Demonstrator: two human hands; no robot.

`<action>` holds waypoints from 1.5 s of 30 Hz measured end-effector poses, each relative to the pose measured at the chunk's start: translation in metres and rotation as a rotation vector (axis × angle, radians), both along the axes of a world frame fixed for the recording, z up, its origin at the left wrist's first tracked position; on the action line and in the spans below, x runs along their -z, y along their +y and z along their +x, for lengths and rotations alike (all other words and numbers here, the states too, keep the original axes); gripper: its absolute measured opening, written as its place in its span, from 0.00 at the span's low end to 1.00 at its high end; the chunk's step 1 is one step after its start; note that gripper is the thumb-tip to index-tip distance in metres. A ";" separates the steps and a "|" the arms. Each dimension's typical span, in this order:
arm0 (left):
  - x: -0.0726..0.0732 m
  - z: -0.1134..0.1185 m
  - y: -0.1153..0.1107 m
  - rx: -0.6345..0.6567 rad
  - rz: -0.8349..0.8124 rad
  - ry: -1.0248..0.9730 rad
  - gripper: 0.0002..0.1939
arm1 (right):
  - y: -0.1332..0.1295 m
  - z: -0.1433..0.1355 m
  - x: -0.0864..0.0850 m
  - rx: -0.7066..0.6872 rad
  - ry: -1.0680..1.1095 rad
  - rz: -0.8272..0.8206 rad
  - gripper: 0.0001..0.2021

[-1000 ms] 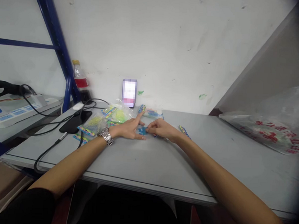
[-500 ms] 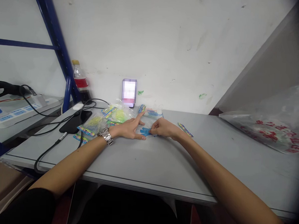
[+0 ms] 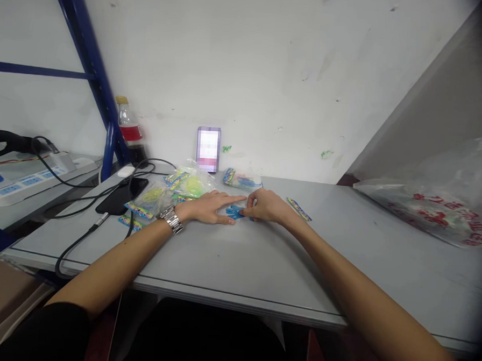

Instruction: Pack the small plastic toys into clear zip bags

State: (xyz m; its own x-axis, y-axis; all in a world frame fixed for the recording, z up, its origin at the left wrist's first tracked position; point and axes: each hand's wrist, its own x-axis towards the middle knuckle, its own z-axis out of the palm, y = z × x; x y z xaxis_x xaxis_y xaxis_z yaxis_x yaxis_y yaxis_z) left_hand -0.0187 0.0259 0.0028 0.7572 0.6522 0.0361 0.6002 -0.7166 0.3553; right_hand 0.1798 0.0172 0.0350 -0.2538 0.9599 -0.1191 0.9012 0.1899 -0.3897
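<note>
A small blue hand-shaped toy lies on the grey desktop, in what looks like a see-through plastic bag. My left hand, with a metal watch on the wrist, rests to its left; the index finger reaches over above the toy and the thumb lies just below it. From the right, my right hand pinches at the toy's right part with thumb and index finger. Whether the fingertips grip the toy itself or the film over it is hard to see.
Packets with yellow-green toys pile up left of my hands; another packet lies behind. A torn printed strip is at right. Phones, cables, a cola bottle, a power strip and a large plastic bag surround the area.
My left index finger has swung down and to the right, over the blue toy. My right hand has shifted very little and keeps its pinch.
</note>
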 end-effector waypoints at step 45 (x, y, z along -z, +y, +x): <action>0.003 0.002 -0.003 0.017 0.048 0.128 0.26 | 0.011 0.021 0.017 -0.290 0.232 0.653 0.20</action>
